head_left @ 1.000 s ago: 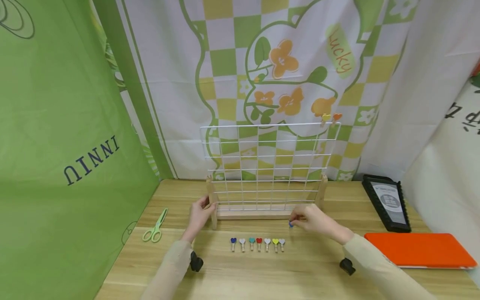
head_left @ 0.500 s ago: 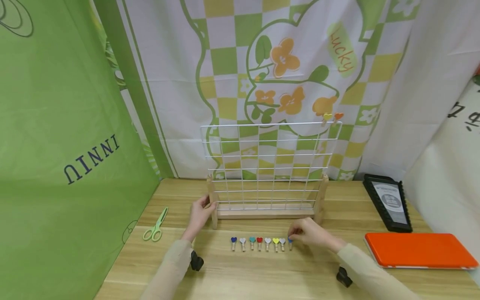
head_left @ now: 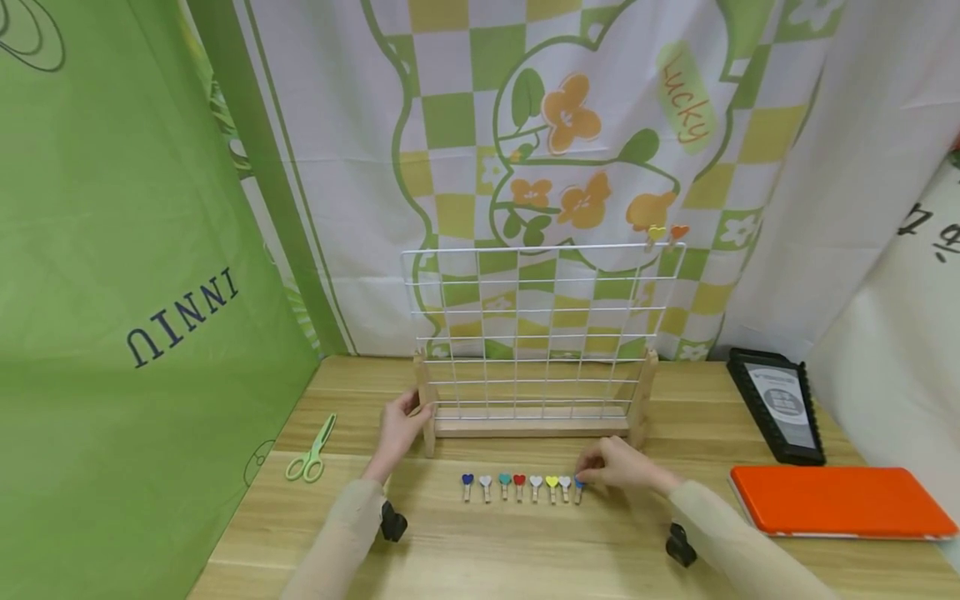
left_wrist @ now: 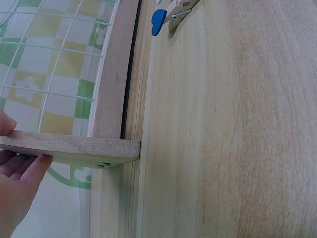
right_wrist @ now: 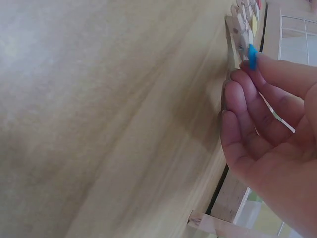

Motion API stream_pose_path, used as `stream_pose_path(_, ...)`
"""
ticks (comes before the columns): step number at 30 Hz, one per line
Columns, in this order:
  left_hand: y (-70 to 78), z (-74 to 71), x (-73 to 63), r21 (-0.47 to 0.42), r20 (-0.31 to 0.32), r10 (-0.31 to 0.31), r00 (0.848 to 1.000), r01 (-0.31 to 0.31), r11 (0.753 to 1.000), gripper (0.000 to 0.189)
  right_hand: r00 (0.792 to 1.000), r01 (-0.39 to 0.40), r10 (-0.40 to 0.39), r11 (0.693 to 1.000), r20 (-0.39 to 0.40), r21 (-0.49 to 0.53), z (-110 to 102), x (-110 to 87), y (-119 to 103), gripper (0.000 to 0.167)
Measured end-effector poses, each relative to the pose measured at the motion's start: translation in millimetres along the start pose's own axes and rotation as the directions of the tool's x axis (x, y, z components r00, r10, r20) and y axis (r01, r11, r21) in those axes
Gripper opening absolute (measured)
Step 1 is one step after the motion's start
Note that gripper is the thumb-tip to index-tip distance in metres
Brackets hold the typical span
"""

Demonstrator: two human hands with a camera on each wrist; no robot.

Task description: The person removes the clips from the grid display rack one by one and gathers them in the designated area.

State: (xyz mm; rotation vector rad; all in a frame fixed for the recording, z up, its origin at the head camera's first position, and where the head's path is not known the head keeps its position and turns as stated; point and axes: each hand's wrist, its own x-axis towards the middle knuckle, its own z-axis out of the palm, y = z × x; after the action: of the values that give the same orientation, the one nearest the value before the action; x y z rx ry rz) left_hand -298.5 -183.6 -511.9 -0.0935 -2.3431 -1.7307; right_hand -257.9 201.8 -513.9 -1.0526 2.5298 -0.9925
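Note:
In the head view, my left hand (head_left: 399,427) grips the left wooden leg of a white wire grid rack (head_left: 534,333). The left wrist view has the thumb on one face of that leg (left_wrist: 74,146) and the fingers on the other. My right hand (head_left: 618,467) pinches the heart top of a light-blue clothespin (head_left: 579,490) between thumb and forefinger. That clothespin, its blue heart (right_wrist: 252,57) showing in the right wrist view, is at the right end of a row of small heart clothespins (head_left: 519,487) on the table, beside a white one (head_left: 565,487).
A yellow heart clothespin (head_left: 656,233) and an orange one (head_left: 679,232) sit on the rack's top right edge. Green scissors (head_left: 311,454) lie at left on the wooden table (head_left: 480,558). At right are a black tray-like object (head_left: 776,404) and a flat orange case (head_left: 840,500).
My right hand has come down toward me, bringing the light-blue clothespin to the row's right end, then shifting it slightly left. My left hand stays on the rack's leg.

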Motion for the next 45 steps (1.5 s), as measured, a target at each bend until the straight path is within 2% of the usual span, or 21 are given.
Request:
stream_pose_path(6, 0.6, -0.1, 0.7, 0.000, 0.003, -0.002, 1.000, 0.002, 1.000, 0.044, 0.999, -0.019, 0.018, 1.000, 0.027, 0.012, -2, 4.3, 4, 0.012)
stream_pose_path(12, 2.2, -0.7, -0.3, 0.021, 0.003, 0.007, 1.000, -0.007, 1.000, 0.045, 1.000, -0.009, 0.009, 0.999, -0.005, -0.034, -13, 2.6, -8, 0.012)
stream_pose_path(16, 1.4, -1.2, -0.2, 0.016, 0.007, 0.011, 1.000, -0.011, 1.000, 0.045, 0.996, 0.037, -0.046, 0.992, -0.074, -0.123, -35, 1.7, -25, 0.009)
stream_pose_path(21, 2.5, -2.3, -0.8, 0.004, 0.003, -0.001, 1.000, 0.001, 1.000, 0.046, 0.977, 0.061, -0.103, 0.975, -0.187, -0.215, -79, 2.9, -61, 0.008)
stream_pose_path(23, 3.3, -2.7, -1.3, 0.008, 0.003, -0.006, 1.000, 0.006, 1.000, 0.047, 0.956, 0.088, -0.161, 0.955, -0.247, -0.282, -98, 3.3, -76, 0.009)
stream_pose_path(25, 3.6, -2.8, -1.5, 0.017, 0.003, -0.003, 1.000, 0.003, 1.000, 0.047, 0.922, 0.115, -0.236, 0.925, -0.309, -0.363, -118, 3.2, -92, 0.011)
stream_pose_path(28, 3.4, -2.4, -1.5, 0.022, 0.007, 0.005, 1.000, -0.005, 1.000, 0.047, 0.847, 0.146, -0.356, 0.871, -0.396, -0.469, -148, 1.8, -114, 0.017)
stream_pose_path(31, 3.2, -2.0, -1.6, 0.018, 0.009, 0.006, 1.000, -0.006, 1.000, 0.046, 0.778, 0.145, -0.426, 0.837, -0.461, -0.528, -178, -0.9, -136, 0.023)
stream_pose_path(36, 3.6, -2.2, -1.4, 0.006, 0.008, 0.003, 1.000, -0.003, 1.000, 0.046, 0.674, 0.135, -0.500, 0.807, -0.544, -0.575, -219, -1.5, -159, 0.027)
stream_pose_path(38, 3.2, -2.2, -1.0, 0.005, 0.007, 0.003, 1.000, -0.003, 1.000, 0.046, 0.643, 0.121, -0.517, 0.797, -0.565, -0.592, -231, -0.3, -164, 0.027)
stream_pose_path(39, 2.8, -2.1, -0.8, 0.007, 0.006, 0.005, 1.000, -0.005, 1.000, 0.046, 0.632, 0.110, -0.526, 0.788, -0.570, -0.606, -236, 0.6, -165, 0.026)
stream_pose_path(41, 1.7, -1.9, -0.6, 0.015, 0.005, 0.008, 1.000, -0.008, 1.000, 0.046, 0.627, 0.080, -0.534, 0.768, -0.567, -0.635, -246, 2.7, -166, 0.024)
stream_pose_path(43, 0.9, -1.4, -0.6, 0.022, 0.003, 0.009, 1.000, -0.009, 1.000, 0.046, 0.642, 0.045, -0.531, 0.746, -0.553, -0.664, -252, 4.9, -166, 0.023)
stream_pose_path(45, 0.0, -0.8, -1.2, 0.029, 0.006, 0.015, 1.000, -0.015, 0.999, 0.045, 0.670, 0.011, -0.519, 0.722, -0.531, -0.692, -257, 6.6, -164, 0.022)
